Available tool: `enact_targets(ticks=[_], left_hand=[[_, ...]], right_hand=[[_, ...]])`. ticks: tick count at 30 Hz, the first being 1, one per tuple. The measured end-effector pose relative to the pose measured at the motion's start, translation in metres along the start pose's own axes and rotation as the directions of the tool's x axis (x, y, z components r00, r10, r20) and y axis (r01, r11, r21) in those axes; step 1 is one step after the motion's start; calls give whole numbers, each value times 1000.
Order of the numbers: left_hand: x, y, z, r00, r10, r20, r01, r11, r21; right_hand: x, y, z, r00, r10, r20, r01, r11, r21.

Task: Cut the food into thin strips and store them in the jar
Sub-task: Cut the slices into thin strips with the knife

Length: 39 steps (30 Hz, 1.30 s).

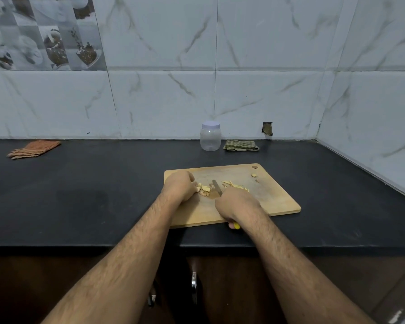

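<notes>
The right hand (235, 203) covers most of the knife (216, 187); only its blade tip and yellow handle end show. The left hand (179, 186) hides part of the food pieces (204, 189). The bench (103, 195) runs past both side edges.

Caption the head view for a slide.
Left hand steadies food pieces while right hand slices with knife.

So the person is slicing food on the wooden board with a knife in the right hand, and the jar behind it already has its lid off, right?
Not quite. The jar behind the wooden board has its white lid on and looks empty, as the head view shows. The rest holds: the right hand holds the knife, and the left hand steadies the food.
</notes>
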<state>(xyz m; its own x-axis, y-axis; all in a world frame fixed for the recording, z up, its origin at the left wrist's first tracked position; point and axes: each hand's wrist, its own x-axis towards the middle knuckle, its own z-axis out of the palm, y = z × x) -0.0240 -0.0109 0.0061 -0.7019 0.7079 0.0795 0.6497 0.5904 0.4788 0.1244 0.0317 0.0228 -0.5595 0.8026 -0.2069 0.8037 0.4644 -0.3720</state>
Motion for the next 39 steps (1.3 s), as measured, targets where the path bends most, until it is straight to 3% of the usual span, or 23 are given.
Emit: enact_targets(ticks=[5, 11, 20, 32, 39], left_hand=[[-3, 4, 7, 997, 80, -11, -80, 997, -22], [-5, 11, 9, 995, 101, 0, -101, 993, 66], [-3, 15, 8, 992, 114, 44, -116, 992, 50], [-5, 22, 23, 979, 202, 25, -202, 979, -23], [-5, 20, 23, 979, 196, 59, -192, 979, -68]], right_hand=[[2, 10, 4, 1000, 7, -4, -6, 1000, 25], [4, 11, 5, 1000, 8, 1, -8, 999, 37], [-3, 15, 5, 1000, -13, -4, 13, 998, 61], [-30, 26, -5, 998, -44, -44, 38, 990, -133], [-37, 20, -5, 1000, 5, 25, -2, 992, -126]])
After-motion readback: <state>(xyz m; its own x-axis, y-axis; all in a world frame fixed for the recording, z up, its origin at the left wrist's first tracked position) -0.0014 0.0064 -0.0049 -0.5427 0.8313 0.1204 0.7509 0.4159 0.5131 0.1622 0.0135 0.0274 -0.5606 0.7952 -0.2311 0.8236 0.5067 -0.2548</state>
